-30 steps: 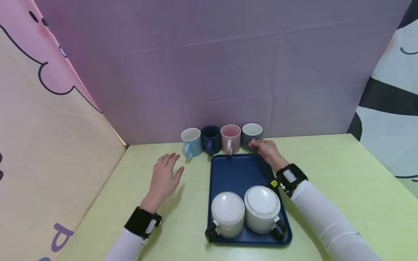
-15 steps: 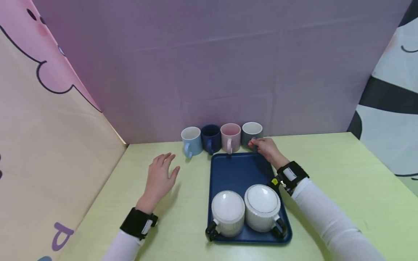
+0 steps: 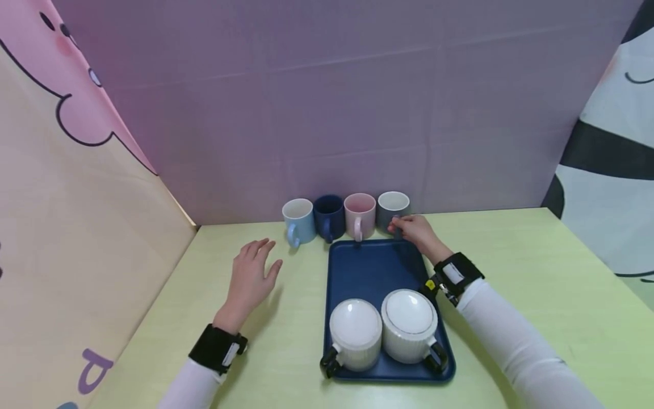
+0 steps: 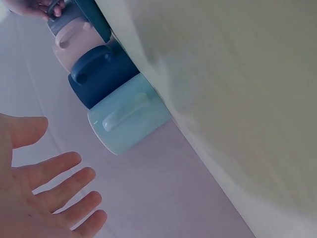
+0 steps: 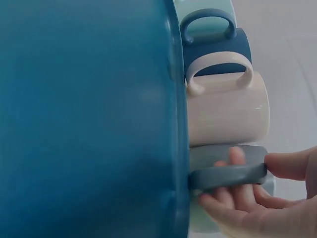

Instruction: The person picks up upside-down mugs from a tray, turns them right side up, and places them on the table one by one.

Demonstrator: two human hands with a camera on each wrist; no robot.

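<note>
My right hand (image 3: 416,230) grips the handle of a dark grey mug (image 3: 386,216), the rightmost of a row at the back of the table. In the right wrist view, fingers (image 5: 242,198) pass through that handle and the thumb presses its upper end. To its left stand a pink mug (image 3: 360,213), a navy mug (image 3: 327,211) and a light blue mug (image 3: 301,226), all upright with handles toward me. My left hand (image 3: 250,278) hovers left of the tray, fingers spread, holding nothing; the light blue mug is nearest to it.
A dark blue tray (image 3: 370,267) lies just in front of the mugs. On its near half, two white ribbed mugs (image 3: 356,335) with black handles stand upside down. A purple backdrop (image 3: 306,113) rises directly behind the row.
My left hand has drawn back slightly, leftward and toward me. The right hand keeps its grip on the grey mug's handle, and the mugs stay put.
</note>
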